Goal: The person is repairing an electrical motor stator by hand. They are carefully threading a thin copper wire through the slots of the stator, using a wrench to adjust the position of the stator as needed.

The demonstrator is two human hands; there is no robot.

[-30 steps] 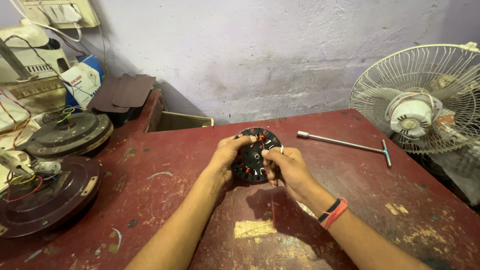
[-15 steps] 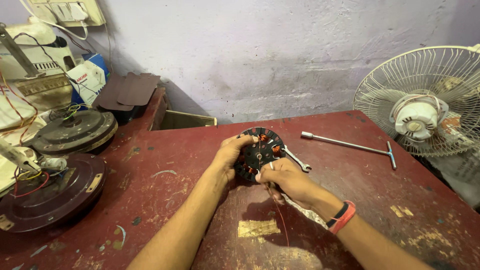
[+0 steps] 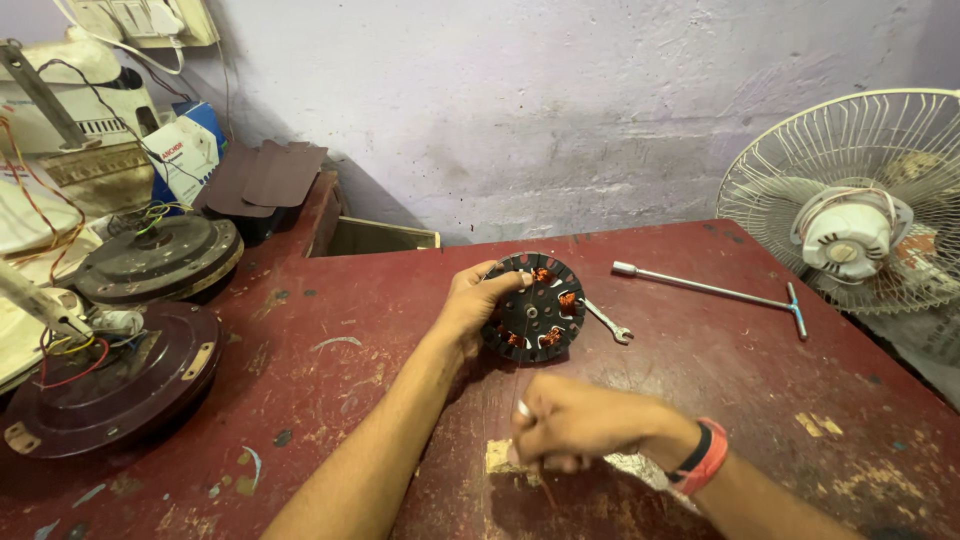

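Gripping the round black motor core point(image 3: 535, 308) by its left edge, the left hand point(image 3: 472, 305) holds it tilted up on the red desk point(image 3: 330, 330). Nearer the camera, the right hand point(image 3: 572, 422) is closed around a thin wire point(image 3: 545, 490) (blurred). A small spanner point(image 3: 610, 323) lies just behind the core, a T-handled wrench point(image 3: 710, 290) beyond it, a table fan point(image 3: 860, 205) at right, and fan motor housings point(image 3: 110, 380) at left.

A white and blue carton point(image 3: 185, 155) stands far left by the wall.
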